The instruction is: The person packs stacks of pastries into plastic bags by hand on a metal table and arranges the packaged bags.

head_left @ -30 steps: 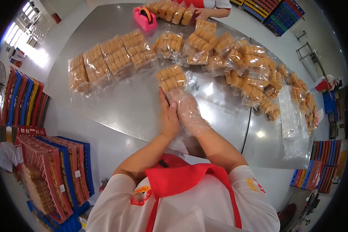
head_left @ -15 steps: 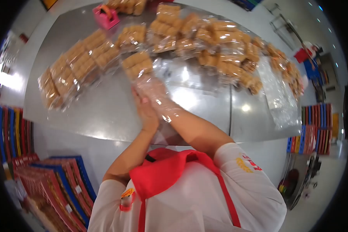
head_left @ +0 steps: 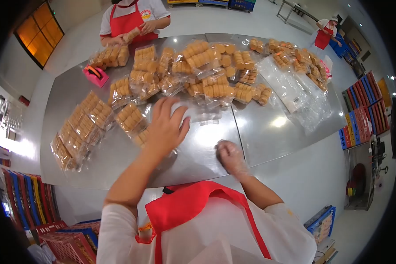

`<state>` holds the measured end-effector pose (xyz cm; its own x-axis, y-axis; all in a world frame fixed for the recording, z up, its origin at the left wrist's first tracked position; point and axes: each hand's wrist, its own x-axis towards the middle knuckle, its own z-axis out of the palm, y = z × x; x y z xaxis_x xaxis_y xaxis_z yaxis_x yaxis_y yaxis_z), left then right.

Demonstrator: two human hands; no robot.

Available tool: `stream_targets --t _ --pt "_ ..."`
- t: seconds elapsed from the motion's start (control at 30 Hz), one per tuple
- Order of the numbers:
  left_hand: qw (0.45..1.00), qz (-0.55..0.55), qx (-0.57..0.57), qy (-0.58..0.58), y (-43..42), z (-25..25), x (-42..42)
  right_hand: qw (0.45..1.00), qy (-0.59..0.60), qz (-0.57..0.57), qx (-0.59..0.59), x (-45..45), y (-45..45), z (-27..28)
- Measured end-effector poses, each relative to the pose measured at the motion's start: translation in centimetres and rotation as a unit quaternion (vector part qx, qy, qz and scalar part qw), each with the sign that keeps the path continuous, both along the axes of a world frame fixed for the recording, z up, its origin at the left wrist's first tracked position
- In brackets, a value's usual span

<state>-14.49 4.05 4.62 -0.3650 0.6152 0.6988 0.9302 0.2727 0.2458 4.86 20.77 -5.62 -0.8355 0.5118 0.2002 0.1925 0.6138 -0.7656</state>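
My left hand (head_left: 165, 127), bare with its fingers spread, is over the lower end of a clear bag of round golden bread rolls (head_left: 130, 118). It hides part of that bag; whether it touches it I cannot tell. My right hand (head_left: 231, 157) wears a clear plastic glove and rests its curled fingers at the metal table (head_left: 198, 165), near the front edge. Nothing shows in it. Left of the bag lies a row of similar bagged rolls (head_left: 81, 130), and a heap of more bags (head_left: 202, 57) lies beyond my hands.
A pink tape dispenser (head_left: 96, 77) stands at the table's left. Clear plastic bags (head_left: 295, 92) lie on the right side, by more bagged rolls (head_left: 308, 66). A co-worker (head_left: 134, 20) across the table holds a bag of rolls. Stacked crates (head_left: 365, 110) stand at the right.
My hands have come apart. The bag of rolls my right hand was at now lies on the table by my left hand. My right hand has moved right; the view has lifted.
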Motion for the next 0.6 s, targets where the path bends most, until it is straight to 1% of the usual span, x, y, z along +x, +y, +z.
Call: stream_targets --t 0.03,0.07,0.17,0.27,0.3,0.4,0.43,0.53,0.6 --pt "0.999 -0.006 -0.009 0.045 2.2 0.3 -1.3 0.994 0.039 -0.059 -0.089 0.3 1.3 -1.3" --pt "0.996 -0.013 -0.019 0.091 4.3 0.3 -2.8 0.974 0.078 -0.117 -0.178 0.5 2.3 -2.5" --pt "0.978 0.008 -0.090 0.186 9.4 1.0 -6.2 0.994 0.056 -0.090 -0.001 0.5 2.0 -0.8" --pt "0.955 0.080 -0.160 0.237 12.6 0.5 -8.3 0.991 0.055 -0.097 -0.070 0.7 2.6 -1.9" --pt "0.953 0.071 -0.141 0.258 13.1 0.8 -8.4 0.989 0.048 -0.098 -0.095 0.8 2.6 -1.6" --pt "0.953 0.041 -0.153 0.258 13.1 1.8 -8.2 0.992 0.074 -0.080 -0.065 1.0 2.5 -1.0" --pt "0.946 0.033 -0.133 0.294 13.0 2.5 -8.1 0.993 0.078 -0.077 -0.044 1.0 2.6 -1.0" --pt "0.967 0.015 -0.096 0.236 12.1 5.8 -7.3 0.992 0.092 -0.076 -0.046 0.9 2.7 -1.8" --pt "0.986 -0.006 -0.035 0.160 10.7 8.0 -6.1 0.992 0.077 -0.080 -0.067 0.8 2.7 -1.9"
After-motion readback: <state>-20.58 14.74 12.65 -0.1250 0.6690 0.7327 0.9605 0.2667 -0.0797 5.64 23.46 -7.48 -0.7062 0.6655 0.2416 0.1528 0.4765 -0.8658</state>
